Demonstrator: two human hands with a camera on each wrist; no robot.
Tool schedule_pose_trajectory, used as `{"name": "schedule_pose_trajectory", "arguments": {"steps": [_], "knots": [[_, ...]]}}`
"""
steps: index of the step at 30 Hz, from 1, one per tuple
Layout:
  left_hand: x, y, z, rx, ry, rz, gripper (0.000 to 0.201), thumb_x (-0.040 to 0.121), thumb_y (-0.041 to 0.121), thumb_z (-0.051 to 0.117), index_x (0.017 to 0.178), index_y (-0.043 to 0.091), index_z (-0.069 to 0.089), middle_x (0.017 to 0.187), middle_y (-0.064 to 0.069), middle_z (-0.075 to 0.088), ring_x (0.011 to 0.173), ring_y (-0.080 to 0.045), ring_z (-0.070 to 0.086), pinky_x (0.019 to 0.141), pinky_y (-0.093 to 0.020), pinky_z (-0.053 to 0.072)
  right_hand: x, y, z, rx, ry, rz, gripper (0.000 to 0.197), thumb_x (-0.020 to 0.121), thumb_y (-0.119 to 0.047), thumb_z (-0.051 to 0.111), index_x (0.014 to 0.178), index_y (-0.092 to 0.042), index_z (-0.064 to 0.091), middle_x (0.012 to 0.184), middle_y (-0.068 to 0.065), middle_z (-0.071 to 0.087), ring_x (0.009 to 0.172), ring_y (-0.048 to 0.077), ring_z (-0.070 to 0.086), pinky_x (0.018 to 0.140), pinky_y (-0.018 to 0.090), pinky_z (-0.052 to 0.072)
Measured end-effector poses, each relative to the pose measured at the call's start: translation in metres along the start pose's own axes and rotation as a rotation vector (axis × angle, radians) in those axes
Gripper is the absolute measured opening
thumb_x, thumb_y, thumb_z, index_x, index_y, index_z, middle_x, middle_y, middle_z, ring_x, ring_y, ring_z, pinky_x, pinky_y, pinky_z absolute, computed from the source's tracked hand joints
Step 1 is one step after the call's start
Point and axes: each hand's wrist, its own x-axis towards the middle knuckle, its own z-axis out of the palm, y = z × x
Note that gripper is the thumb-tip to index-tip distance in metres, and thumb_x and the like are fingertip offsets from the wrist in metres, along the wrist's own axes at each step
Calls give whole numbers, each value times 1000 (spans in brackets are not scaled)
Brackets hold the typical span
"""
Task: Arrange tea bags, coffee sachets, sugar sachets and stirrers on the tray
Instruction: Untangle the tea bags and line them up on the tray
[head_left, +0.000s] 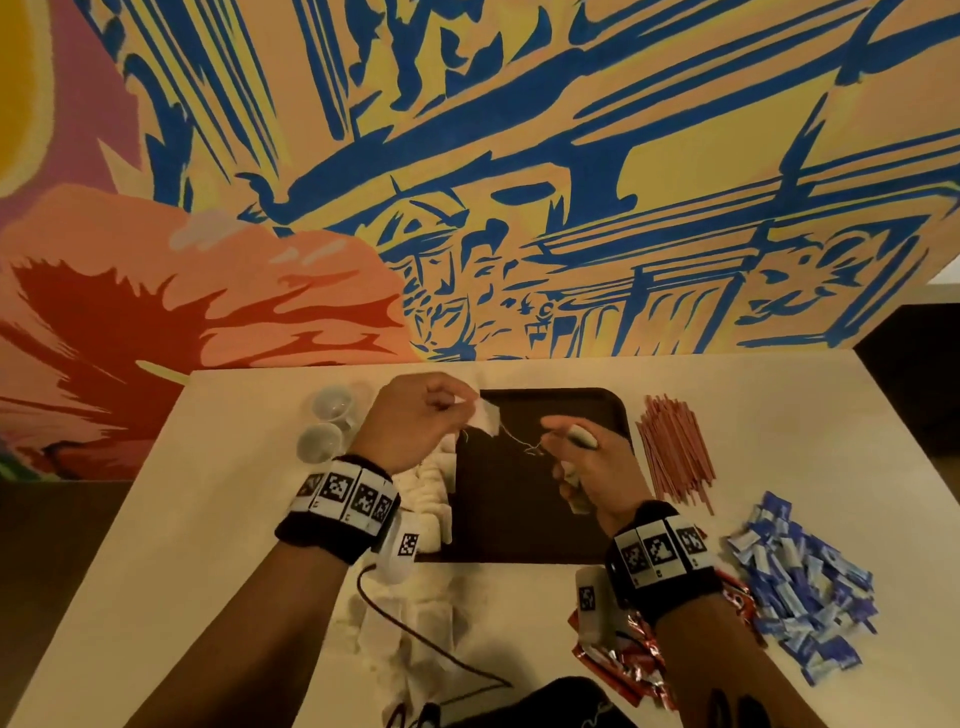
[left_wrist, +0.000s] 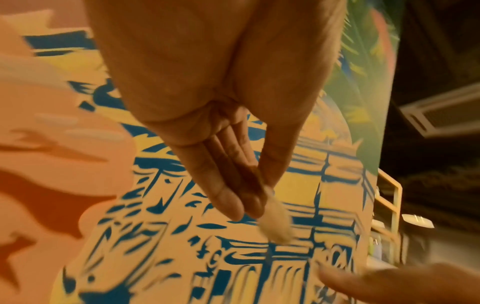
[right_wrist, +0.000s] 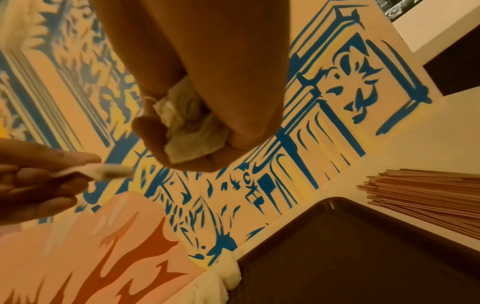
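A dark brown tray (head_left: 519, 519) lies on the white table with both hands held above it. My left hand (head_left: 421, 421) pinches a white tea bag (head_left: 488, 415) between thumb and fingertips; the same tea bag (left_wrist: 275, 222) shows blurred in the left wrist view. A thin string (head_left: 519, 441) runs from it to my right hand (head_left: 587, 467). That hand grips a bunch of tea bags (right_wrist: 189, 125) in its curled fingers. A pile of tea bags (head_left: 426, 493) lies along the tray's left edge.
Reddish stirrers (head_left: 675, 452) lie right of the tray. Blue sachets (head_left: 800, 587) are heaped at far right, red foil sachets (head_left: 623, 660) near the front. Two small cups (head_left: 327, 421) stand at back left. A painted wall (head_left: 467, 182) backs the table. A cable (head_left: 415, 639) trails from my left wrist.
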Motion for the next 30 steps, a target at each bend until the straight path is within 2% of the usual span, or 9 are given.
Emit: {"name": "schedule_pose_trajectory", "arguments": {"steps": [2,5,9,14,18,21,23,25,30], "knots": [[32,-6,-13,161,-1,21,24,87,15,75,108,26,72,91,1,72,79,-16,73,79,-31,58,11,4,-3,31,47,111,17,97,-24,68,111,-17,72,70,4,63,51,12,53,41,23,39],[76,-19,-20,285,-41,7,35,88,16,74,120,24,63,99,0,69,83,-16,71,79,-31,57,26,8,-3,69,71,249,25,99,-30,64,112,-9,69,77,4,63,52,11,53,39,21,39],[126,-54,-13,554,-148,8,24,87,21,75,110,17,68,100,-2,71,95,-20,67,86,-35,54,38,15,2,51,47,376,35,99,-33,61,113,-2,67,72,5,62,49,13,53,41,22,38],[161,-99,17,698,-381,23,11,91,30,70,100,25,73,104,2,71,98,-17,65,88,-35,53,49,22,5,76,86,419,33,100,-29,61,115,0,66,77,6,63,47,9,55,39,22,39],[184,-126,38,754,-493,0,10,92,27,69,101,23,73,110,-1,69,95,-17,62,81,-29,48,57,27,5,87,132,426,27,100,-25,60,112,-3,68,83,10,65,54,12,56,41,23,40],[202,-141,44,801,-494,-11,13,93,26,68,103,21,74,113,-4,70,102,-22,64,81,-28,47,63,32,4,79,143,433,24,100,-26,60,112,-6,69,92,10,67,62,14,59,46,25,43],[213,-148,44,825,-449,-8,16,93,26,67,106,21,74,114,-5,71,103,-24,65,80,-28,45,67,34,5,95,146,447,23,101,-24,59,111,-6,69,92,10,68,62,15,60,47,26,44],[219,-152,44,838,-396,2,16,94,25,65,107,22,74,113,-6,72,102,-27,66,81,-30,47,71,36,8,159,141,467,21,101,-18,55,114,-8,68,101,13,69,68,18,61,49,27,44],[227,-162,47,890,-391,38,18,95,21,64,109,22,74,114,-7,71,104,-29,65,89,-36,52,75,39,22,295,77,514,26,102,-16,47,120,-3,59,102,16,69,63,18,61,47,27,44]]}}
